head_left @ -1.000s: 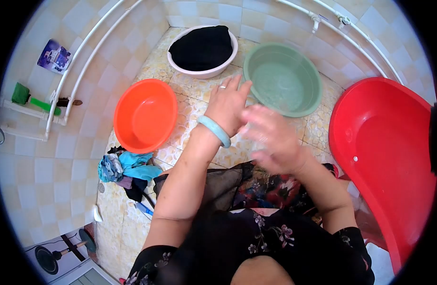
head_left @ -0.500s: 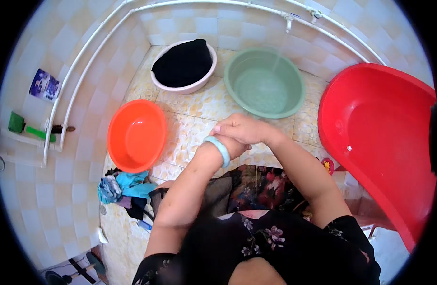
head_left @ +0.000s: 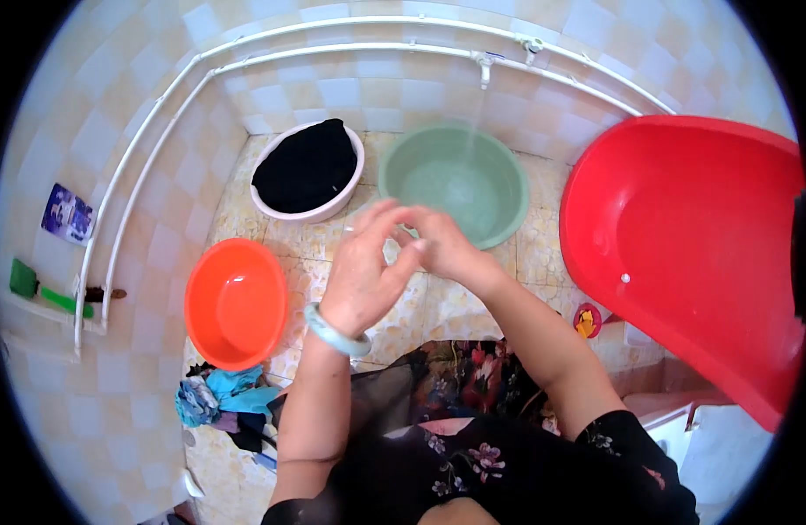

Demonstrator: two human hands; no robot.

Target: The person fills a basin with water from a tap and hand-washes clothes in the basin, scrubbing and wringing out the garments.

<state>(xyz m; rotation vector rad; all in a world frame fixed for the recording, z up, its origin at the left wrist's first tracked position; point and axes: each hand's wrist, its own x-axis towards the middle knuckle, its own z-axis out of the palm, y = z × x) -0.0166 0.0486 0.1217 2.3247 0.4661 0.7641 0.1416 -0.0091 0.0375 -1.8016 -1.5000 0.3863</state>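
My left hand (head_left: 364, 267), with a pale green bangle (head_left: 336, 334) at its wrist, is raised over the tiled floor with curved fingers spread. My right hand (head_left: 444, 247) touches it at the fingers, its own fingers bent and partly hidden. No object shows in either hand. Just beyond them is a green basin (head_left: 392, 166) holding water, with a stream falling into it from a tap (head_left: 485, 72). Black cloth (head_left: 308, 166) lies in a pale pink basin (head_left: 357, 182) to the left of it.
An orange basin (head_left: 237, 304) is at the left, with a pile of clothes (head_left: 224, 398) below it. A large red tub (head_left: 692, 236) fills the right side. White pipes (head_left: 350, 51) run along the tiled walls. A green brush (head_left: 62, 300) is at the far left.
From clasped together, my hands have moved apart at the palms, with their fingers still meeting. The view has tilted up, so the basins and pipes appear lower.
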